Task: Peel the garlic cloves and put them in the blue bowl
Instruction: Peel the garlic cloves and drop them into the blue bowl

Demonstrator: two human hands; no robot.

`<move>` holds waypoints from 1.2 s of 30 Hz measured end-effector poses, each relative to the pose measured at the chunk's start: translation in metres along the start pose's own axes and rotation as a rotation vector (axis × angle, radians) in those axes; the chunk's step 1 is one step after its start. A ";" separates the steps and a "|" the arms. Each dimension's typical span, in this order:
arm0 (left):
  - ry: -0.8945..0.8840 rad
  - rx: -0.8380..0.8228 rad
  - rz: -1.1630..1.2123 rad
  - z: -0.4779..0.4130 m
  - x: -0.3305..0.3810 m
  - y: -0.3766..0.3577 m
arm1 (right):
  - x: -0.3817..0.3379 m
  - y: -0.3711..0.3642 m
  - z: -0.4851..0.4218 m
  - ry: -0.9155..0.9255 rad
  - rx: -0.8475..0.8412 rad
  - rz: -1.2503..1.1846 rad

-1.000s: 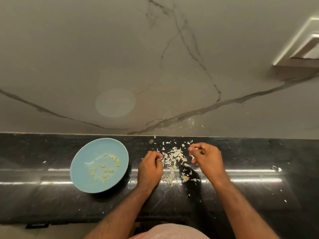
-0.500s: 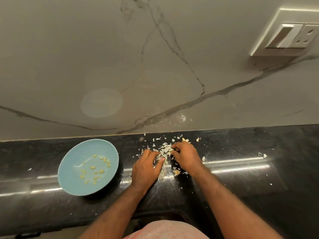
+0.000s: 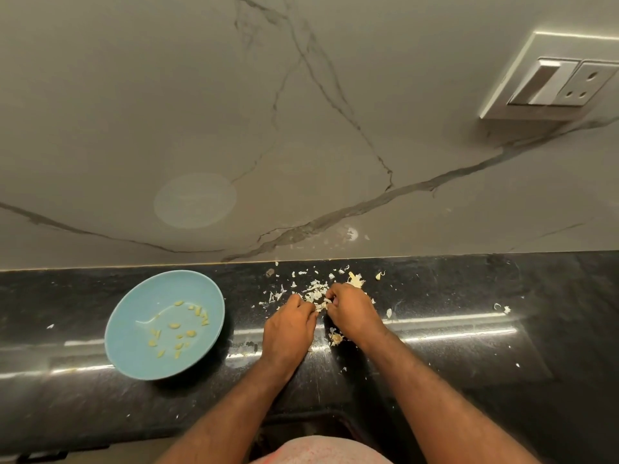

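Both hands are now together at the heap of skins [image 3: 315, 291] just right of the blue bowl [image 3: 140, 316]. A second ago the right hand [image 3: 351, 313] was lifted and well apart from the left hand [image 3: 289, 326]. It has since dropped to the counter [image 3: 452, 363] and closed in until the two sets of fingertips meet. The bowl has not been visited in that time. I judge that one clove is done with and the next is being taken up or started.

The left hand lies knuckles up on the side of the heap nearer the bowl, fingers curled, thumb and forefinger nipping a pale bit [image 3: 321, 306]. The right hand faces it from the side away from the bowl, fingers curled likewise and pinching the same bit (clove or mere skin, it is too small to tell). Both forearms angle inward toward it.

A dozen or so peeled cloves [image 3: 174, 325] lie scattered inside the bowl.
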State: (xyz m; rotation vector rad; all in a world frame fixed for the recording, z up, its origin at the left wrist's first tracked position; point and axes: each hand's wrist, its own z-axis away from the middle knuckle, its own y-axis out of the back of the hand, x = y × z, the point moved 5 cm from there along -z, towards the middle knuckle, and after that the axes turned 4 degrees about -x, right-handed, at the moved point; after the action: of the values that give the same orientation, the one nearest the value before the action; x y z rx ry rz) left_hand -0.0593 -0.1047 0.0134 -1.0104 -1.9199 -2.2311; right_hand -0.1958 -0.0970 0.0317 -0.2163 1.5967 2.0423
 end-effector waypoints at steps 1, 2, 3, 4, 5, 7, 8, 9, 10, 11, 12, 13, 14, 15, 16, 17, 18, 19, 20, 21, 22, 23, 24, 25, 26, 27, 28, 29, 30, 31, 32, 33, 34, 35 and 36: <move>0.003 0.004 0.001 0.000 0.000 0.000 | -0.001 0.001 -0.001 0.010 -0.001 0.013; 0.009 0.009 0.010 -0.001 -0.001 0.001 | -0.002 0.002 -0.001 0.015 0.000 0.024; 0.019 0.012 0.025 -0.001 -0.001 0.001 | -0.002 0.003 -0.001 0.016 0.003 0.030; 0.032 0.016 0.043 -0.001 -0.002 0.002 | 0.000 0.002 -0.001 0.010 0.005 0.018; 0.044 0.022 0.064 -0.001 -0.003 0.002 | 0.002 0.002 -0.001 -0.003 0.010 -0.031; 0.066 0.057 0.129 -0.002 -0.004 0.007 | 0.011 0.004 -0.001 -0.050 0.037 -0.218; 0.081 0.085 0.162 -0.002 -0.004 0.011 | 0.016 0.007 -0.001 -0.079 0.059 -0.317; 0.095 0.112 0.187 -0.002 -0.004 0.016 | 0.020 0.011 -0.001 -0.104 0.084 -0.410; 0.106 0.134 0.203 -0.002 -0.004 0.021 | 0.024 0.015 0.000 -0.125 0.101 -0.502; 0.111 0.151 0.214 -0.002 -0.003 0.026 | 0.028 0.018 0.001 -0.141 0.105 -0.602; 0.118 0.163 0.234 -0.003 -0.003 0.031 | 0.029 0.021 0.002 -0.151 0.096 -0.698; 0.125 0.175 0.271 -0.004 -0.002 0.035 | 0.029 0.023 0.004 -0.155 0.078 -0.782; 0.133 0.187 0.324 -0.006 -0.001 0.039 | 0.029 0.023 0.005 -0.155 0.058 -0.858; 0.149 0.191 0.391 -0.008 0.000 0.042 | 0.027 0.023 0.007 -0.153 0.038 -0.925; 0.175 0.176 0.479 -0.010 0.002 0.043 | 0.025 0.023 0.008 -0.151 0.021 -0.978; 0.214 0.136 0.595 -0.011 0.005 0.043 | 0.022 0.023 0.010 -0.145 0.007 -1.009; 0.257 0.073 0.743 -0.013 0.008 0.040 | 0.019 0.023 0.012 -0.132 -0.004 -1.023; 0.295 -0.002 0.905 -0.015 0.012 0.038 | 0.014 0.024 0.014 -0.112 -0.008 -1.020; 0.322 -0.069 1.033 -0.015 0.016 0.034 | 0.010 0.026 0.017 -0.085 -0.006 -1.000; 0.324 -0.111 1.100 -0.016 0.020 0.033 | 0.006 0.028 0.019 -0.055 -0.001 -0.970; 0.315 -0.123 1.118 -0.016 0.021 0.031 | 0.002 0.029 0.021 -0.030 0.002 -0.938; 0.307 -0.116 1.115 -0.016 0.021 0.032 | -0.002 0.031 0.023 -0.014 0.002 -0.914; 0.302 -0.099 1.098 -0.016 0.021 0.032 | -0.005 0.032 0.024 -0.003 -0.002 -0.902; 0.300 -0.085 1.081 -0.017 0.020 0.032 | -0.007 0.033 0.025 0.004 -0.010 -0.897; 0.299 -0.079 1.066 -0.018 0.020 0.032 | -0.008 0.034 0.025 0.006 -0.013 -0.894; 0.306 -0.073 1.054 -0.019 0.019 0.032 | -0.007 0.034 0.026 0.001 -0.010 -0.887; 0.316 -0.059 1.038 -0.021 0.017 0.032 | -0.005 0.035 0.025 -0.009 -0.003 -0.880; 0.323 -0.040 1.002 -0.022 0.014 0.032 | -0.002 0.035 0.025 -0.026 0.008 -0.882; 0.325 -0.024 0.943 -0.024 0.009 0.032 | 0.002 0.036 0.024 -0.046 0.021 -0.894; 0.324 -0.021 0.880 -0.024 0.005 0.031 | 0.007 0.035 0.023 -0.073 0.038 -0.905; 0.323 -0.030 0.827 -0.024 0.002 0.030 | 0.013 0.034 0.022 -0.104 0.060 -0.902; 0.320 -0.047 0.785 -0.024 0.000 0.029 | 0.019 0.033 0.021 -0.136 0.085 -0.882; 0.312 -0.065 0.741 -0.023 -0.001 0.026 | 0.025 0.030 0.020 -0.165 0.107 -0.844; 0.299 -0.078 0.694 -0.022 -0.001 0.024 | 0.028 0.027 0.019 -0.183 0.121 -0.789; 0.282 -0.085 0.645 -0.021 0.001 0.023 | 0.029 0.023 0.018 -0.189 0.122 -0.722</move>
State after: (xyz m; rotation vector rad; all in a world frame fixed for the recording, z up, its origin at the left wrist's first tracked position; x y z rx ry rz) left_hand -0.0597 -0.1290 0.0333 -1.0575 -1.1714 -1.9478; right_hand -0.2285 -0.0742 0.0434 -0.4624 1.2696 1.3623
